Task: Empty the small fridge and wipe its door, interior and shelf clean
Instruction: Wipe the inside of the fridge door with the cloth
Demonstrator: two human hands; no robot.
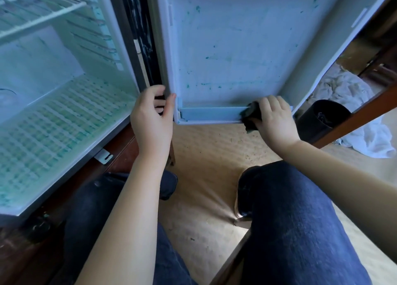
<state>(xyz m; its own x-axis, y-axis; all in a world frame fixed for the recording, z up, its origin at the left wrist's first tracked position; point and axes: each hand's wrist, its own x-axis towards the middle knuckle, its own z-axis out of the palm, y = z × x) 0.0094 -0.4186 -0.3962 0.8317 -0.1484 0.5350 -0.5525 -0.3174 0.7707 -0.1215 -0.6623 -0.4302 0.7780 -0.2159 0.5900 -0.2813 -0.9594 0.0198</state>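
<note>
- At the bottom of the frame, two legs in dark blue jeans (290, 220) spread apart over a tan floor (206, 155).
- Left of the legs, a small metal bracket (105, 155) juts from the fridge's lower edge over dark wood.
- Mid-frame, the left hand (151, 121) grips the hinge-side edge of the door (232, 48) — fingers curled into the gap behind it, thumb on the inner face at the lower corner.
- To the right, at about the same height, the right hand (277, 121) holds a dark cloth (250, 116). Its fingers curl over the cloth and press it to the right end of the door's bottom rail.
- The door stands open in the upper centre, its pale inner panel flecked with teal smears and spots.
- The fridge (64, 117) fills the left of the frame, its cavity open toward the camera with a ribbed floor. The wire shelf (43, 16) sits inside it in the upper left.
- Right of the door's lower corner — just beyond the right hand — sits a black cylindrical container (322, 119).
- Behind it, toward the right edge, crumpled white towels (343, 87) lie in a heap, and a brown wooden edge (354, 122) crosses diagonally in front of them.
</note>
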